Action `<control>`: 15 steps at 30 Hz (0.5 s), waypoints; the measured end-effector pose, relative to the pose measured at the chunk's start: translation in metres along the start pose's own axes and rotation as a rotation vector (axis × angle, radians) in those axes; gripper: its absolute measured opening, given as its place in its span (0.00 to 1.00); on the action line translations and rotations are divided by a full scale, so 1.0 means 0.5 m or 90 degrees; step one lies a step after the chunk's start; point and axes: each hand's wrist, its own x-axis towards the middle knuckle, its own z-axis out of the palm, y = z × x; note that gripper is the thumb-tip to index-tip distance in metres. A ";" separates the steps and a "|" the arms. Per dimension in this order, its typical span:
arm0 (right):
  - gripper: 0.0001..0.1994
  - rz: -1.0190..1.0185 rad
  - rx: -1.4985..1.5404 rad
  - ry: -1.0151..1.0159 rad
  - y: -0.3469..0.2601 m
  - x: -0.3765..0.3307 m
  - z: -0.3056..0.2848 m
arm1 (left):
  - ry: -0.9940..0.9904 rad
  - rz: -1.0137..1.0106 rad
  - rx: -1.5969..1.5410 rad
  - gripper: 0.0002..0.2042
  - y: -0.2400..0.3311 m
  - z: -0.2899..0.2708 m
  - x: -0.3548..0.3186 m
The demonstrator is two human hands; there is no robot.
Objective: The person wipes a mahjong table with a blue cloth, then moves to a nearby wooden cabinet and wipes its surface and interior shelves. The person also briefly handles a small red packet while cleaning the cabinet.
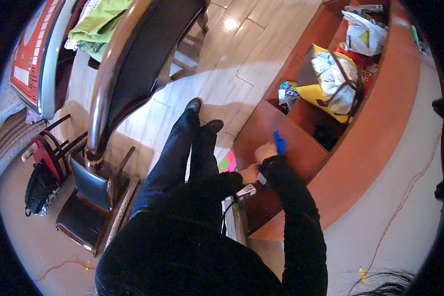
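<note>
Near the centre of the frame, the fingers of the right hand (266, 151) are bunched against a small, bright blue object (279, 142) of soft-looking material, which sticks out on their right; how tightly they grip it cannot be told. Just below and to the left, the left hand (250, 174) lies close to the right wrist, next to a small whitish piece (262, 178) at the black right cuff; whether its fingers hold that piece is hidden.

Both hands are over a smooth reddish-brown wooden panel (301, 148), right of centre. Just below the left hand sits a flat white block with dark markings (246, 191), and a thin black cable (224, 219) runs near it. Pink and green sheets (228, 162) show to the left of the hands.

Beyond the panel, toward the upper right, open compartments hold a small blue-and-white packet (287, 93), a yellow bag with brown straps (313, 92) full of crumpled white material, and a knotted white plastic bag (364, 35). A broad, curved orange-brown wooden counter (375, 118) sweeps down the right side.

Dark trousers (165, 158) and black shoes (194, 104) stand on pale tiles (241, 59) left of centre. A dark-topped table with a glossy wooden edge (138, 54) fills the upper left, with a black-padded wooden chair (86, 212) at lower left.
</note>
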 end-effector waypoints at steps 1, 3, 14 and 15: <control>0.14 0.034 -0.031 -0.011 0.033 0.031 -0.015 | 0.022 0.017 0.027 0.20 0.014 -0.004 0.040; 0.12 0.105 0.012 0.099 0.109 0.071 -0.038 | 0.061 0.115 -0.076 0.21 0.043 -0.021 0.131; 0.13 -0.130 0.030 -0.159 0.040 0.156 0.057 | 0.221 -0.194 -0.194 0.23 -0.089 0.039 0.037; 0.13 -0.177 0.042 -0.198 0.034 0.164 0.056 | 0.260 -0.179 -0.166 0.23 -0.094 0.041 0.038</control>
